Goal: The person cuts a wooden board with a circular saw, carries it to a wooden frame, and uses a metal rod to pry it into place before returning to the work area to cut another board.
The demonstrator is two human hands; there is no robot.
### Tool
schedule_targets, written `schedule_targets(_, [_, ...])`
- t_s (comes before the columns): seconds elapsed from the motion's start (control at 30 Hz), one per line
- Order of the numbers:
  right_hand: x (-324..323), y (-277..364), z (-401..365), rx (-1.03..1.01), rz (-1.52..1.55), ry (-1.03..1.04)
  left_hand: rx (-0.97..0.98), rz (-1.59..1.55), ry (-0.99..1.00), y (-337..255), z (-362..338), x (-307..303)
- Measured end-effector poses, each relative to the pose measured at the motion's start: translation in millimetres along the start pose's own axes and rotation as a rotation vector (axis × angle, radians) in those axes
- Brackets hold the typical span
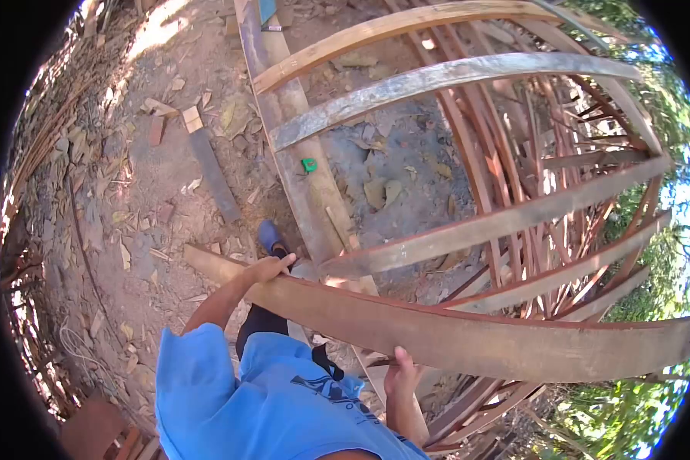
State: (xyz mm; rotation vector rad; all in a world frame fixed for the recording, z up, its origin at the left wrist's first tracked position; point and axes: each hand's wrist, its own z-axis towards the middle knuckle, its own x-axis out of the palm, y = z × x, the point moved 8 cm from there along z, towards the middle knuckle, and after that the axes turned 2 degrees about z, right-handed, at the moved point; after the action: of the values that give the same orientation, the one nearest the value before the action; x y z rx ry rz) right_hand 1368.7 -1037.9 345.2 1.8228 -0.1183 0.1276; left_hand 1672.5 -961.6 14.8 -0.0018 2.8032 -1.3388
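Note:
A long, wide wooden plank (468, 330) crosses in front of my body, from the ground side at left to the far right. My left hand (272, 268) is closed over its upper edge near the left end. My right hand (401, 374) grips the near edge around the middle, thumb up against the face, its other fingers mostly hidden beneath. Just beyond the plank, a narrower board (498, 218) lies slanted, one end resting on a long support beam (290, 180).
Several more boards (437, 84) span the frame, with stacked timber (475, 153) beneath. A small green object (309, 165) sits on the support beam. A loose board (213, 175) and wood scraps lie on the leafy ground. My blue shoe (268, 236) is beside the beam.

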Motion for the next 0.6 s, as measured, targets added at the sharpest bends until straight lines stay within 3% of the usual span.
schedule_targets(0.2, [76.0,31.8,73.6,0.16,-0.085,-0.088,-0.052,0.062,-0.118,-33.8,14.0,-55.5])
schedule_targets(0.37, [128.2,106.7,135.1,-0.092,-0.043,-0.052,-0.033,-0.026,-0.171,-108.4,-2.0,-92.1])
schedule_targets(0.5, [142.9,142.7,180.4,-0.051,-0.105,0.028,-0.09,-0.067,-0.258,-190.7,-24.6,-116.5])
schedule_targets(0.6, [168.3,166.4,201.2,-0.164,-0.067,0.083,0.076,-0.013,-0.31,-232.1,-19.5,-134.3])
